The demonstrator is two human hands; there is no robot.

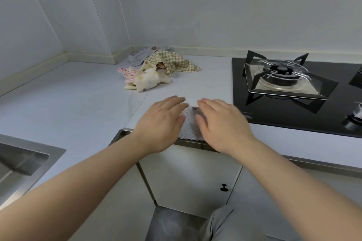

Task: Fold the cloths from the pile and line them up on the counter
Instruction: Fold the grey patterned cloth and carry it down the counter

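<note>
A dotted grey cloth (189, 123) lies at the counter's (78, 92) front edge, and I see both hands flat on it with fingers extended, gripping nothing: left hand (161, 121), right hand (223, 123). The cloth pile (156, 68) sits farther back near the wall corner, left of the gas hob (293, 88).

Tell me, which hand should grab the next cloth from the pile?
Probably the left hand. The pile lies back and to the left on the counter, more in line with it. The right hand sits nearer the stove and could keep the dotted cloth flat.
</note>
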